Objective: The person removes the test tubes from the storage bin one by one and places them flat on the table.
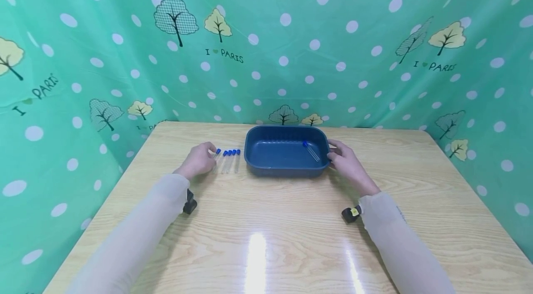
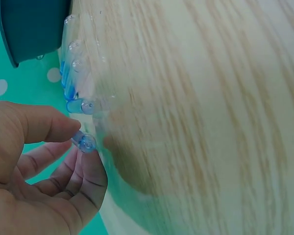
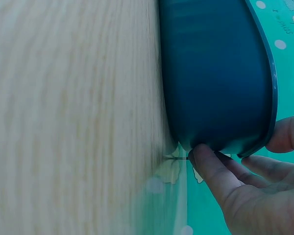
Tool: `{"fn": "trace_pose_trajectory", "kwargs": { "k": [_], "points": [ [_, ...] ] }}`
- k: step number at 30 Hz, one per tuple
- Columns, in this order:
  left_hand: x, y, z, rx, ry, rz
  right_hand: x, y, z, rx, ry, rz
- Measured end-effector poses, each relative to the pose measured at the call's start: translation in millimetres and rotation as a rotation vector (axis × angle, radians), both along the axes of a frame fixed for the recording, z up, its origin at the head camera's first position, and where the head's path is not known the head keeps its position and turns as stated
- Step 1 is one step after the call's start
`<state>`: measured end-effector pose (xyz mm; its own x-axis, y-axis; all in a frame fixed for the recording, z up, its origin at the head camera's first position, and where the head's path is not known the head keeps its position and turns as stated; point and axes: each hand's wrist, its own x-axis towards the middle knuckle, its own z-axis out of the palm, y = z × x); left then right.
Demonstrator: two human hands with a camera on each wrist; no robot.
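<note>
My left hand [image 1: 198,161] is at the left of a row of clear test tubes [image 1: 237,163] with blue caps. Between its thumb and finger it pinches one test tube [image 2: 86,143], whose rounded end faces the left wrist camera. Several more tubes lie side by side between this hand and a dark blue plastic basin [image 1: 283,173]. At the basin's right end, my right hand [image 1: 346,164] holds on, one digit at the rim and others against the outer wall [image 3: 215,98]. Inside the basin, toward the right, lie clear tubes with blue at the top [image 1: 312,151].
Everything stands on a light wood-grain table [image 1: 291,211], the basin near its back edge. A green dotted curtain [image 1: 283,76] hangs behind and along both sides. Each wrist carries a small black camera [image 1: 189,202].
</note>
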<state>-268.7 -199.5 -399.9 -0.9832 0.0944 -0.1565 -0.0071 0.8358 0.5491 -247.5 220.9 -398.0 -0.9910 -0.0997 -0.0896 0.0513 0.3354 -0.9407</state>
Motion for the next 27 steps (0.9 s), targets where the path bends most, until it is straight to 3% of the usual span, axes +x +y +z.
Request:
{"fn": "trace_pose_trajectory", "kwargs": {
  "k": [27],
  "points": [
    [0.6,-1.7,-3.6,-0.037,-0.003,0.020,-0.8,0.6,-1.5,0.005,0.013,-0.002]
  ]
}}
